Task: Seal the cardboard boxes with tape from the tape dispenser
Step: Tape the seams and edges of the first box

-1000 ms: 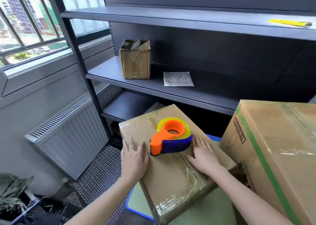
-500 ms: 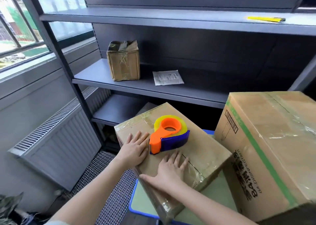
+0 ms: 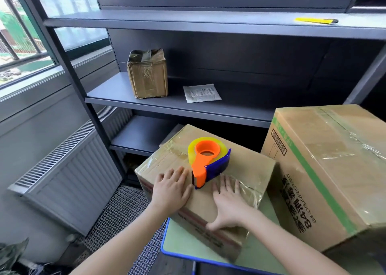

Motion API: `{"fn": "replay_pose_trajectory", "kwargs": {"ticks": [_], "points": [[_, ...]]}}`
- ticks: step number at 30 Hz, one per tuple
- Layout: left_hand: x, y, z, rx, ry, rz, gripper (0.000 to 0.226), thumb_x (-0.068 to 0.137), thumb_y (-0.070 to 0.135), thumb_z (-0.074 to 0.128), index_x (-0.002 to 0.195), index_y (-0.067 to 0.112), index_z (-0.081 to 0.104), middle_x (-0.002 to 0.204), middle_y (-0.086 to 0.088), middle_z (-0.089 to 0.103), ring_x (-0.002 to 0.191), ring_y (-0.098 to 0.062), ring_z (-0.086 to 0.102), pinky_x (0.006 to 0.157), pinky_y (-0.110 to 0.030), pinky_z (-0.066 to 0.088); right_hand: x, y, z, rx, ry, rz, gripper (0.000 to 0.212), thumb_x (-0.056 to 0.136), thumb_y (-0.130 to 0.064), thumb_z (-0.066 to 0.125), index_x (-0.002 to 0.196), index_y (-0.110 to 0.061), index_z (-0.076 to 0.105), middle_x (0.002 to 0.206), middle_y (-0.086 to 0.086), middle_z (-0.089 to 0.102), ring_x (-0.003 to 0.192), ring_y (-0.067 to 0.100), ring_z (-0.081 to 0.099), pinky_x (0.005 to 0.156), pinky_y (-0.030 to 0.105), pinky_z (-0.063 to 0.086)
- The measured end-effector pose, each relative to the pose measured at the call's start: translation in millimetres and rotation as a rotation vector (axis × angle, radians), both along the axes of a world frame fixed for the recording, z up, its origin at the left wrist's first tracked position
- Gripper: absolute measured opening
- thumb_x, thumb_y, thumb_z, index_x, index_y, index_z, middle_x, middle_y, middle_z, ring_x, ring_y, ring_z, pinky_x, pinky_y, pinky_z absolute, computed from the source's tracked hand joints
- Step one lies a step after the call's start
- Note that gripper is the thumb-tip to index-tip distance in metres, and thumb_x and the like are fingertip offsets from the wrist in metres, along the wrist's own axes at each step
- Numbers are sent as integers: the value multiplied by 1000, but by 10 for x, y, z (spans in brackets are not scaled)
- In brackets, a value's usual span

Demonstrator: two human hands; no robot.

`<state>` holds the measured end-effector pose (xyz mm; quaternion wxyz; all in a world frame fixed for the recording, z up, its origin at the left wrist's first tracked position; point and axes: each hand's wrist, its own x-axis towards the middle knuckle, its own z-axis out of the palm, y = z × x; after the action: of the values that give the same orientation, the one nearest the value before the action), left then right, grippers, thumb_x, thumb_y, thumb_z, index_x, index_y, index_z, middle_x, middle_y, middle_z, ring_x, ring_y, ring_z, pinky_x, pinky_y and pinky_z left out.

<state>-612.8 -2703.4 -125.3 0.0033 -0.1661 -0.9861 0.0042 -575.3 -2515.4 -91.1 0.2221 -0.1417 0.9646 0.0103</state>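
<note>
**Both palms flat on taped box, dispenser between them**

Large taped carton (image 3: 334,170) stands just right of the cardboard box (image 3: 246,170); the shelf (image 3: 229,109) behind holds a small box (image 3: 148,74) and a paper packet (image 3: 202,93). The left hand (image 3: 172,189) and right hand (image 3: 229,203) lie spread, fingers straight, pressing the lid. The right thumb is over the near edge. The orange-and-blue plastic tape dispenser (image 3: 208,161) rests on the glossy taped top.

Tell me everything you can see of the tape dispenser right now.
The tape dispenser, plastic-looking, has an orange handle and hub, a blue guard and a yellowish tape roll. It lies on its side on top of the smaller box. Neither hand grips it: the left hand and right hand lie flat beside it.
</note>
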Motion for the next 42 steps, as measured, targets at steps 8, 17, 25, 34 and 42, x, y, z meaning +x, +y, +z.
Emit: {"fn": "replay_pose_trajectory", "kwargs": {"ticks": [8,17,25,34,42], "points": [[250,434,88,-71,80,107,67,94,54,22,136,8,45,126,-7,56,112,-26,51,91,-34,38,-119,551,31,-75,-21,149,125,71,-54,70,148,-10,-17,152,16,-28,139,24,-29,108,36,-23],[193,262,85,-131,-133,-104,131,56,92,0,148,0,9,156,-13,3,144,-35,-4,112,-59,-3,-109,308,3,-7,15,30,130,67,-76,58,148,1,-8,153,24,-18,142,33,-20,114,56,-8],[327,484,-3,-153,-191,24,144,39,94,-15,148,-1,-2,157,-18,-5,144,-34,-9,111,-61,-3,-215,511,2,-28,60,104,124,68,-67,65,150,-3,-3,156,20,-12,144,30,-14,117,47,-9],[324,660,135,3,-243,129,106,76,82,19,150,6,10,158,-10,2,145,-27,-3,115,-55,1,-432,716,167,-43,49,116,90,75,-71,55,135,-5,43,144,16,41,130,31,40,106,44,37],[48,640,313,632,-213,267,33,89,39,55,115,19,59,110,1,62,99,-17,58,81,-30,47,-789,612,247,-139,557,87,61,87,-8,54,142,-7,26,146,11,30,136,25,26,112,33,20]]}}
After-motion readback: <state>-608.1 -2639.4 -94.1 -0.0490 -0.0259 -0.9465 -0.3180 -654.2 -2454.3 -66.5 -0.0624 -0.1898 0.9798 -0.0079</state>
